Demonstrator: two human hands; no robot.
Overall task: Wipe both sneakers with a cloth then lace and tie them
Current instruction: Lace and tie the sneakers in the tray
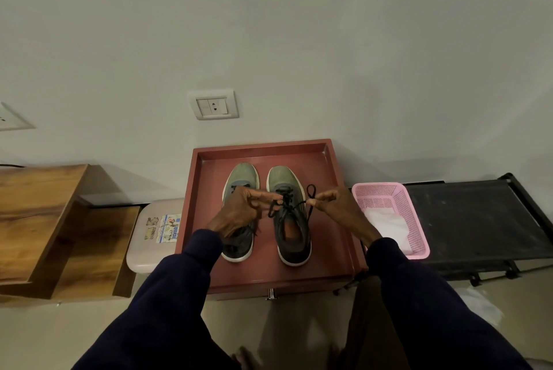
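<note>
Two grey-green sneakers stand side by side, toes to the wall, on a reddish-brown tray-topped cabinet. My left hand hovers over the left sneaker, hiding its lacing, and pinches one end of the black lace of the right sneaker. My right hand pinches a loop of the same lace to the right of that shoe. The lace runs taut between both hands above the right sneaker's tongue. A white cloth lies in the pink basket.
A pink plastic basket sits right of the cabinet on a black rack. A beige stool with stickers and a wooden shelf unit stand to the left. The wall with a socket is close behind.
</note>
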